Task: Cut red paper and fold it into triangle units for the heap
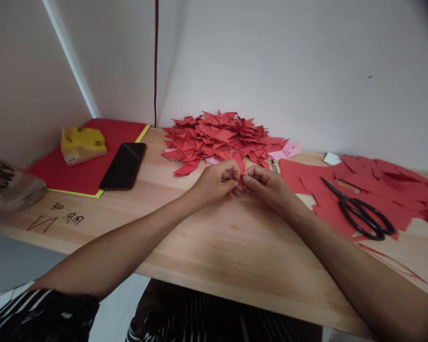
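Note:
Between my two hands, just above the table, is a small piece of red paper (241, 167), mostly hidden by my fingers. My left hand (221, 179) pinches it from the left, with thumb and fingers pressed together. From the right, my right hand (265, 184) pinches the same paper, its fingertips almost meeting the left ones. Right behind my hands rises a heap of folded red paper pieces (217, 135) with pointed tips, leaning near the wall. A few pink paper pieces (287, 151) stick out at the heap's right side.
Black-handled scissors (363, 213) lie on loose red paper sheets (395, 185) at the right, near thin red strips (392, 261). A pen (274, 165) lies beside the heap. Left are a phone (123, 166), a yellow packet (84, 145), a red sheet (71, 183) and a printed bag (13, 185).

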Demonstrator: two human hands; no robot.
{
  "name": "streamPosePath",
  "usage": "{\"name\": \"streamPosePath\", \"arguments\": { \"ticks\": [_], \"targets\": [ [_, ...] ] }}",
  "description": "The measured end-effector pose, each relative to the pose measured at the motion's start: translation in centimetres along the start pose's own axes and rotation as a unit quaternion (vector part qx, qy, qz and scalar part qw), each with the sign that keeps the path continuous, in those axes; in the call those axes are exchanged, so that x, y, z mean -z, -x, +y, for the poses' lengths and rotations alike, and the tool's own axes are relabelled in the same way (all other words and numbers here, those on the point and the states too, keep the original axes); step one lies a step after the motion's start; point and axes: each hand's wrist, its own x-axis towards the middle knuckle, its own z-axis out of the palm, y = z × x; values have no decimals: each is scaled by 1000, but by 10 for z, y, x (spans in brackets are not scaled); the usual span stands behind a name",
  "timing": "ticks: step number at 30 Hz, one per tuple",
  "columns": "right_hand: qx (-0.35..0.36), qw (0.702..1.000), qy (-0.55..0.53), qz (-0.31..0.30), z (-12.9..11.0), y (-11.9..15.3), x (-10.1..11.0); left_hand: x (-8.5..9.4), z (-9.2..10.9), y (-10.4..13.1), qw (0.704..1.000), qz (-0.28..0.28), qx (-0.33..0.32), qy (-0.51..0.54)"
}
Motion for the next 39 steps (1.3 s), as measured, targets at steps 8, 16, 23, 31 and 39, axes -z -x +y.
{"name": "streamPosePath", "arguments": {
  "ticks": [8, 16, 23, 31, 39],
  "targets": [
    [4, 1000, 0, -19, -7, -1, 2, 2, 2, -2, 997, -18, 45, 57],
    [7, 999, 19, -27, -3, 0, 2, 1, 5, -2, 994, -22, 70, 79],
    [19, 995, 93, 9, -7, 4, -2, -3, 4, -3, 994, 10, 89, 67],
    [43, 990, 131, 29, -10, 8, -7, -6, 3, -1, 994, 41, 84, 50],
    [40, 989, 140, 31, -12, 10, -10, -7, -4, 0, 996, 54, 70, 28]
  ]
}}
